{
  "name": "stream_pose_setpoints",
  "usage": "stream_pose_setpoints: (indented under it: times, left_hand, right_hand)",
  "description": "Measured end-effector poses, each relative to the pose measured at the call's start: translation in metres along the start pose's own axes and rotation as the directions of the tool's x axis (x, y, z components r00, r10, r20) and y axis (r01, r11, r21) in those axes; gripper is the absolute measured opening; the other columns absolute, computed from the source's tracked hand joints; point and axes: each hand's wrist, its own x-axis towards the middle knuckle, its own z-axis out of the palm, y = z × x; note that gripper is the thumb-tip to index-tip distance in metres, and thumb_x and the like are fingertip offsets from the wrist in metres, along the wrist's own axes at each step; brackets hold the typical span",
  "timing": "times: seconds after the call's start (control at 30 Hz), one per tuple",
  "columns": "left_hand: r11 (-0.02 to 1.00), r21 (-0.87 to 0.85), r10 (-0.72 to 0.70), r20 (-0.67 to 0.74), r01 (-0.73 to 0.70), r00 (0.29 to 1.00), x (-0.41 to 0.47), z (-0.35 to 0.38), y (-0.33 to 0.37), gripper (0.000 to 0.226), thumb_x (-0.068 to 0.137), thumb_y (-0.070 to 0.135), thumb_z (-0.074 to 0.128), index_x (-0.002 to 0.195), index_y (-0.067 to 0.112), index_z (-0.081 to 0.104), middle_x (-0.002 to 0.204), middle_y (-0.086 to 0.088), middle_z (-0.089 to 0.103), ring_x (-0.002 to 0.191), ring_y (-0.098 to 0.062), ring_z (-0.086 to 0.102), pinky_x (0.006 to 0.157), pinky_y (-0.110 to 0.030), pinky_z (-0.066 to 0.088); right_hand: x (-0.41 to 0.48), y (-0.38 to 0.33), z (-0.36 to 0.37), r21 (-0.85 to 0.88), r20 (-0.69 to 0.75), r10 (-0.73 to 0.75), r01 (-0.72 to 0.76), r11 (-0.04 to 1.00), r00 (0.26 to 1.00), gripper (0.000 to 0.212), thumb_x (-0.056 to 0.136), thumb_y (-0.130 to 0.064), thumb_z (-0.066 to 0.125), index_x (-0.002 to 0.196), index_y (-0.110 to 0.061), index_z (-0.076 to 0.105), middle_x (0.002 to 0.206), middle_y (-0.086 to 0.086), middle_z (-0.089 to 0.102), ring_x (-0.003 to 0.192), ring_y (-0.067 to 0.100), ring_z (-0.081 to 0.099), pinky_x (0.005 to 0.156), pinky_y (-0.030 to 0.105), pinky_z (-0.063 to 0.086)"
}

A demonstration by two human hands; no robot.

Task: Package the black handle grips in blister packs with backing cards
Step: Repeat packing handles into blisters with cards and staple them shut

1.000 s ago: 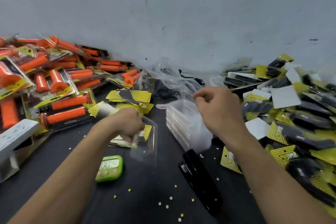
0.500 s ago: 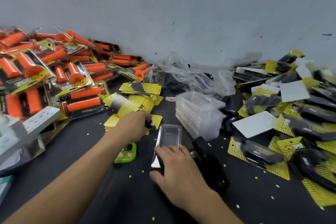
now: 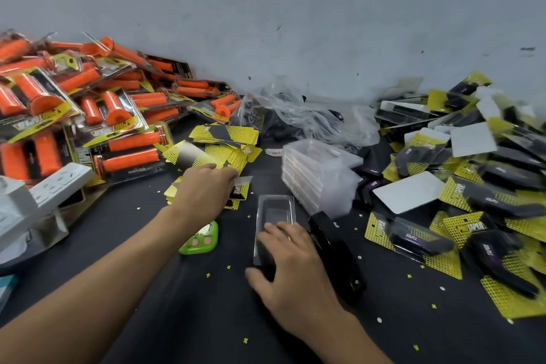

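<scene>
From my remote seat, much is hard to read. The back of the left hand [image 3: 206, 190] hides its fingertips; the fingers curl down and seem to pinch one backing card [image 3: 243, 186], whose end pokes out past them above the loose heap of yellow cards [image 3: 218, 154]. The right hand [image 3: 291, 264] lies with fingers straight and slightly spread on the near end of a clear blister pack [image 3: 276, 208], thumb out to the side. That pack lies flat on the black table [image 3: 183, 310], between the green timer [image 3: 201, 241] and the black stapler [image 3: 336, 248]. The hand covers its near end, and I cannot tell whether a grip lies inside.

The black handle grips [image 3: 369, 185] are dark and blurred: some lie loose beside the stack of empty blisters [image 3: 316, 174], and more show dimly through the crumpled plastic bag [image 3: 298, 121] at the wall. The left arm covers part of the timer. The frame edge cuts off the orange packs [image 3: 127, 142] on the left and the finished black packs [image 3: 487, 201] on the right.

I count two hands, one blister under the fingers, one stapler, one timer and one white power strip [image 3: 56, 186]. The cards, the stacked blisters and both piles are too overlapped and blurred to count.
</scene>
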Motion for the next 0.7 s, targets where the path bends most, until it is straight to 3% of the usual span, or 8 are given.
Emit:
stream_pose_setpoints:
  times: [0.07, 0.17, 0.23, 0.33, 0.43, 0.5, 0.6, 0.7]
  left_hand:
    - [0.999, -0.042, -0.005, -0.034, 0.004, 0.999, -0.004, 0.002, 0.004, 0.017, 0.08, 0.001, 0.082, 0.073, 0.015, 0.073, 0.054, -0.003, 0.064, 0.063, -0.034, 0.068, 0.045, -0.03, 0.043]
    - [0.992, -0.115, -0.064, -0.044, 0.058, 0.997, -0.011, 0.005, 0.008, 0.027, 0.076, -0.01, 0.078, 0.093, 0.011, 0.079, 0.073, -0.007, 0.076, 0.089, -0.039, 0.074, 0.057, -0.041, 0.058]
    - [0.984, -0.159, -0.082, -0.017, 0.078, 0.997, -0.015, 0.006, 0.009, 0.04, 0.074, -0.014, 0.076, 0.106, 0.01, 0.079, 0.079, -0.004, 0.078, 0.098, -0.039, 0.073, 0.065, -0.046, 0.061]
    - [0.916, -0.289, -0.281, 0.032, 0.278, 0.959, -0.013, 0.007, 0.012, 0.034, 0.081, 0.002, 0.079, 0.109, 0.02, 0.077, 0.08, 0.007, 0.076, 0.085, -0.027, 0.072, 0.07, -0.04, 0.058]
    - [0.792, -0.431, -0.47, 0.018, 0.431, 0.882, -0.007, 0.002, 0.013, 0.018, 0.087, 0.015, 0.078, 0.102, 0.025, 0.075, 0.082, 0.012, 0.073, 0.074, -0.014, 0.069, 0.071, -0.03, 0.052]
    - [0.828, -0.425, -0.446, -0.107, 0.365, 0.888, -0.005, -0.006, 0.017, 0.016, 0.09, 0.011, 0.076, 0.102, 0.022, 0.076, 0.087, 0.008, 0.074, 0.075, -0.015, 0.069, 0.069, -0.027, 0.047]
    - [0.917, -0.364, -0.29, -0.324, 0.164, 0.901, -0.007, -0.014, 0.03, 0.019, 0.09, 0.001, 0.074, 0.103, 0.014, 0.08, 0.094, -0.001, 0.073, 0.089, -0.017, 0.062, 0.073, -0.025, 0.045]
    - [0.927, -0.366, -0.227, -0.373, 0.083, 0.9, -0.017, -0.016, 0.045, 0.023, 0.095, -0.001, 0.067, 0.109, 0.013, 0.079, 0.095, 0.001, 0.068, 0.083, -0.011, 0.055, 0.067, -0.022, 0.041]
  right_hand:
    - [0.002, -0.004, -0.008, 0.023, -0.147, -0.058, 0.062, 0.998, 0.987, 0.037, 0.084, -0.037, 0.068, 0.113, -0.015, 0.076, 0.124, -0.005, 0.071, 0.121, 0.012, 0.05, 0.11, 0.037, 0.045]
    - [0.01, -0.001, -0.034, 0.001, -0.462, -0.107, 0.122, 0.993, 0.88, 0.022, 0.091, -0.029, 0.065, 0.102, -0.016, 0.079, 0.112, -0.01, 0.072, 0.106, 0.012, 0.055, 0.096, 0.034, 0.046]
    - [0.018, 0.008, -0.06, 0.024, -0.581, -0.002, 0.019, 1.0, 0.814, 0.02, 0.093, -0.029, 0.063, 0.097, -0.019, 0.08, 0.1, -0.01, 0.067, 0.101, 0.013, 0.053, 0.09, 0.035, 0.046]
    - [0.036, 0.038, -0.1, 0.075, -0.651, 0.207, -0.21, 0.975, 0.73, 0.023, 0.095, -0.03, 0.057, 0.092, -0.02, 0.078, 0.085, -0.005, 0.064, 0.091, 0.022, 0.059, 0.079, 0.04, 0.047]
    - [0.066, 0.085, -0.123, 0.025, -0.492, 0.397, -0.444, 0.896, 0.774, 0.022, 0.092, -0.021, 0.054, 0.089, -0.02, 0.076, 0.08, 0.0, 0.072, 0.085, 0.03, 0.065, 0.073, 0.038, 0.049]
    - [0.086, 0.114, -0.123, -0.191, -0.181, 0.53, -0.559, 0.807, 0.828, 0.03, 0.087, -0.011, 0.057, 0.106, -0.024, 0.076, 0.101, 0.004, 0.075, 0.098, 0.033, 0.067, 0.077, 0.035, 0.052]
    - [0.103, 0.137, -0.107, -0.497, 0.279, 0.517, -0.339, 0.799, 0.81, 0.036, 0.086, -0.008, 0.058, 0.117, -0.022, 0.067, 0.119, 0.01, 0.069, 0.106, 0.036, 0.062, 0.076, 0.036, 0.048]
    - [0.104, 0.146, -0.09, -0.556, 0.352, 0.454, -0.208, 0.805, 0.818, 0.018, 0.089, -0.012, 0.06, 0.106, -0.009, 0.06, 0.114, 0.01, 0.055, 0.106, 0.035, 0.058, 0.083, 0.041, 0.049]
